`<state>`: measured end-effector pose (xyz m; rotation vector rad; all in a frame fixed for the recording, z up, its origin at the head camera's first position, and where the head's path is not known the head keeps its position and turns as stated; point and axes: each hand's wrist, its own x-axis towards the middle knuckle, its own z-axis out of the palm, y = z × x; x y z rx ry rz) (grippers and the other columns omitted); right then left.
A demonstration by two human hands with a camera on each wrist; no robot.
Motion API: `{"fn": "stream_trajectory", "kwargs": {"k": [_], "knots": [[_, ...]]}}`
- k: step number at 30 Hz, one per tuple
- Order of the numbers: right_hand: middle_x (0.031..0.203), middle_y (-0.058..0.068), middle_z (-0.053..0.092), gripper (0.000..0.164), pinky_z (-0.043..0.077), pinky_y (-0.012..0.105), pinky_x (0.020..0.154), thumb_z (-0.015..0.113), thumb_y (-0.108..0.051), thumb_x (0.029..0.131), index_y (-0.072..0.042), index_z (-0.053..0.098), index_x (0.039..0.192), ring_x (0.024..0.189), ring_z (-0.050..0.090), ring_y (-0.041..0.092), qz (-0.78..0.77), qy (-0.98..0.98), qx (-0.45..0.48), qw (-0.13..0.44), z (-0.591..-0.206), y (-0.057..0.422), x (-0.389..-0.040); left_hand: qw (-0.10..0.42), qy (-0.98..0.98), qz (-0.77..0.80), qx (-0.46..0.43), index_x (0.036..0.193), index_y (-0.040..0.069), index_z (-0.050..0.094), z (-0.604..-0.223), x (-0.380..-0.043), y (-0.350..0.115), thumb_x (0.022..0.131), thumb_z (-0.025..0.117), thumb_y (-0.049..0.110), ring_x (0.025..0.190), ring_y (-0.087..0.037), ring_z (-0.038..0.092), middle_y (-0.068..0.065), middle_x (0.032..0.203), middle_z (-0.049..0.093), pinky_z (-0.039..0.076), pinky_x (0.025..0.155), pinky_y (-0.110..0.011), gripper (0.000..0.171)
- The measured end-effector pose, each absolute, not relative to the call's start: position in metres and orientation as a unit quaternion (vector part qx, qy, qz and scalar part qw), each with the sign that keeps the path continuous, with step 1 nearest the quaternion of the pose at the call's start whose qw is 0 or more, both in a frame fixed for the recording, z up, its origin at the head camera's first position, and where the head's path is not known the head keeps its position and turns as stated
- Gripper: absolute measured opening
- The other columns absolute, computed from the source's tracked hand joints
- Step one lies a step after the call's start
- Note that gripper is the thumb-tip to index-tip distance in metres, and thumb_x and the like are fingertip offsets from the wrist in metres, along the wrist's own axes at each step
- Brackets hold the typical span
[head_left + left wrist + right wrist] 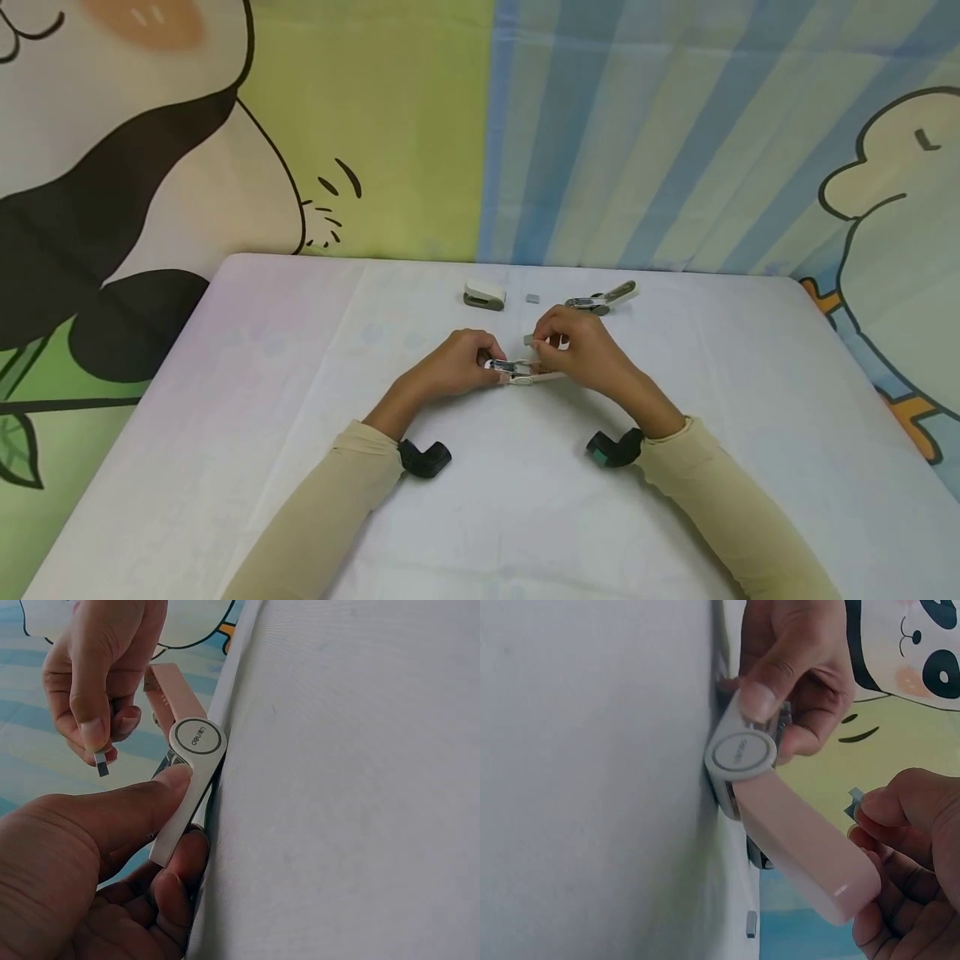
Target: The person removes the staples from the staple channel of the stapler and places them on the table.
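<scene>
A small pink-and-white stapler (521,380) is held over the table with its pink top cover (806,840) swung back. My left hand (459,364) grips the white base between thumb and fingers. In my right hand (583,348), thumb and forefinger pinch a short grey strip of staples (102,763) above the stapler. The lower fingers of that hand lie at the end of the pink cover in the right wrist view; whether they press on it I cannot tell. The metal staple channel (510,367) faces up, partly hidden by the left fingers.
Behind the hands stand a white-and-green stapler (484,296), a loose grey strip of staples (532,298) and another stapler, green and opened up (602,298). A white cloth covers the table (300,433); a printed curtain (645,133) hangs along its back edge.
</scene>
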<state>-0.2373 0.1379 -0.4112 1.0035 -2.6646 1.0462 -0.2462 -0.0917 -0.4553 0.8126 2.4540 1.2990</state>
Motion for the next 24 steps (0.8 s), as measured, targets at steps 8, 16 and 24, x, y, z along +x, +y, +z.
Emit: {"fn": "stream_trajectory", "kwargs": {"k": [8,16,24], "knots": [[0.092,0.002,0.063,0.005,0.047,0.034,0.066,0.069,-0.003,0.088,-0.006,0.073,0.086,0.074,0.054,0.013,0.357,-0.883,0.301,0.048,-0.412,0.141,-0.246,0.127,0.843,0.449,0.268,0.092,0.007,0.071,-0.455,-0.244,-0.098,0.082,0.079,0.010,0.064,-0.011,0.048,0.000,0.075,0.059,0.039,0.057,-0.026,0.013],[0.091,0.002,0.064,0.005,0.045,0.033,0.064,0.069,-0.005,0.089,-0.005,0.073,0.085,0.073,0.052,0.016,0.349,-0.895,0.273,0.056,-0.413,0.151,-0.255,0.129,0.840,0.453,0.269,0.094,0.006,0.071,-0.456,-0.242,-0.096,0.082,0.079,0.010,0.061,-0.011,0.047,0.001,0.073,0.059,0.039,0.055,-0.025,0.015],[0.090,0.004,0.063,0.006,0.044,0.034,0.063,0.068,-0.008,0.091,-0.006,0.072,0.087,0.072,0.052,0.017,0.307,-0.912,0.272,0.008,-0.415,0.151,-0.274,0.141,0.839,0.453,0.265,0.095,0.007,0.070,-0.457,-0.243,-0.091,0.083,0.079,0.011,0.064,-0.011,0.048,0.001,0.077,0.061,0.039,0.056,-0.025,0.015]]}}
